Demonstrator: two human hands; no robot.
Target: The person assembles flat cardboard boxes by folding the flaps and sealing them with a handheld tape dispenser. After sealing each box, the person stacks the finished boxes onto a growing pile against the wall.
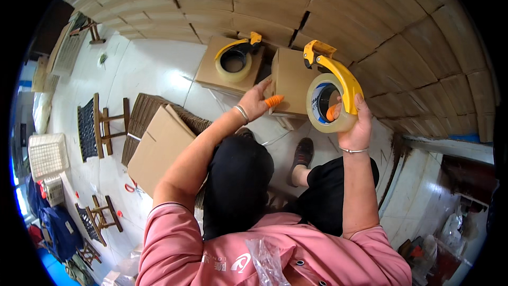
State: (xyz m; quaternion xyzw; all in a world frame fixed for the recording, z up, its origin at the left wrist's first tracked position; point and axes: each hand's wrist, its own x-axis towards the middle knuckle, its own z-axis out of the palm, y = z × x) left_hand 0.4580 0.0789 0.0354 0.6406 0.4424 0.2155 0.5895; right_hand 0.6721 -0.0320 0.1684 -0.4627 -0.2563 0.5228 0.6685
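Stacked brown cartons line the far and right sides of the room, above a pale tiled floor. Toward the middle, near the stack, stands a cardboard box. At its near left corner is the person's left hand, thumb and fingers spread apart, with an orange ribbed finger cover pointing right; whether it presses on the cardboard, I cannot tell. On the right, the right hand grips a yellow tape dispenser by the near end of its handle, the dispenser's head raised toward the far side. Its roll of clear tape stands in front of the box's right part, and another orange tip shows through the core. Left of the box, a second dispenser lies on a smaller box. Nearer and farther left are flattened cardboard sheets, red-handled scissors, a stool and a white basket.
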